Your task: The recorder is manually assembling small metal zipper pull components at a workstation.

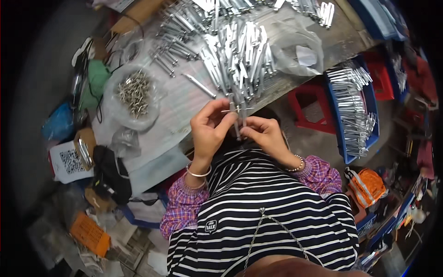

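In front of my body, just off the table's near edge, both hands meet around slim silvery metal rods [236,121]. My left hand [208,131] pinches one between thumb and fingers, its fingertips close to a thin pin lying crosswise. Closed too, my right hand [268,138] grips the lower part of a rod beside it. How the held pieces join is too blurred to tell. A large heap of similar silvery metal rods [240,55] lies right beyond my fingers. One single rod [199,85] rests apart from it, left of the heap.
A plastic-lined bowl [110,99] of small metal pins or screws stands at left on the table [177,108]. A clear plastic bag [284,53] lies right of the heap. Below the table's right edge are a blue bin [340,138] full of rods and a red stool [295,108].
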The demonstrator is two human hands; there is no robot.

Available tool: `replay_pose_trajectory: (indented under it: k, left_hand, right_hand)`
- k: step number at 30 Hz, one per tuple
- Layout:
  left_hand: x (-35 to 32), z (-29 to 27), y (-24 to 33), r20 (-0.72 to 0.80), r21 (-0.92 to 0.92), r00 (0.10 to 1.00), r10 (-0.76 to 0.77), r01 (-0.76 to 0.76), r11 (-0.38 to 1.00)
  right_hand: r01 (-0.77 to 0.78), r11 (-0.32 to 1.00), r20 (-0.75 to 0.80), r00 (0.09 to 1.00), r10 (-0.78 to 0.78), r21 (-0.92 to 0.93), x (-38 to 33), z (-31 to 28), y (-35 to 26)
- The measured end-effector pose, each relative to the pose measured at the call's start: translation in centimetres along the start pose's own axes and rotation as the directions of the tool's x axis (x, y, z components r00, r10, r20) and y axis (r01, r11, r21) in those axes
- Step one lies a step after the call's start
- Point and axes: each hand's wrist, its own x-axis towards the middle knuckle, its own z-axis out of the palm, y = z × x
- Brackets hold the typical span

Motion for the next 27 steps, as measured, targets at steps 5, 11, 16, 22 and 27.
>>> replay_pose_trajectory:
  k: [5, 11, 16, 22, 27]
  left_hand:
    - [-0.2, -0.6, -0.1, 0.012, 0.027, 1.0, 0.022, -0.023, 0.999]
    - [-0.4, -0.7, 0.0, 0.019, -0.002, 1.0, 0.005, -0.005, 1.0]
    - [-0.4, -0.8, -0.3, 0.021, 0.009, 1.0, 0.009, -0.01, 1.0]
    - [-0.6, -0.8, -0.4, 0.025, -0.005, 1.0, -0.002, 0.002, 1.0]
    - [-0.5, -0.7, -0.2, 0.025, 0.017, 1.0, 0.008, -0.009, 1.0]
  right_hand:
    - [-0.055, 0.998, 0.027, 0.998, 0.054, 0.026, 0.1, 0.5, -0.1]
    - [-0.081, 0.991, 0.041, 0.996, 0.077, 0.108, 0.0, 1.1, -0.5]
    - [-0.103, 0.991, 0.079, 0.992, 0.097, 0.08, 0.0, 0.6, -0.3]
    - [-0.116, 0.988, 0.086, 0.99, 0.107, 0.1, -0.1, 0.7, -0.6]
    - [-0.103, 0.992, 0.076, 0.992, 0.097, 0.079, 0.0, 0.7, -0.6]
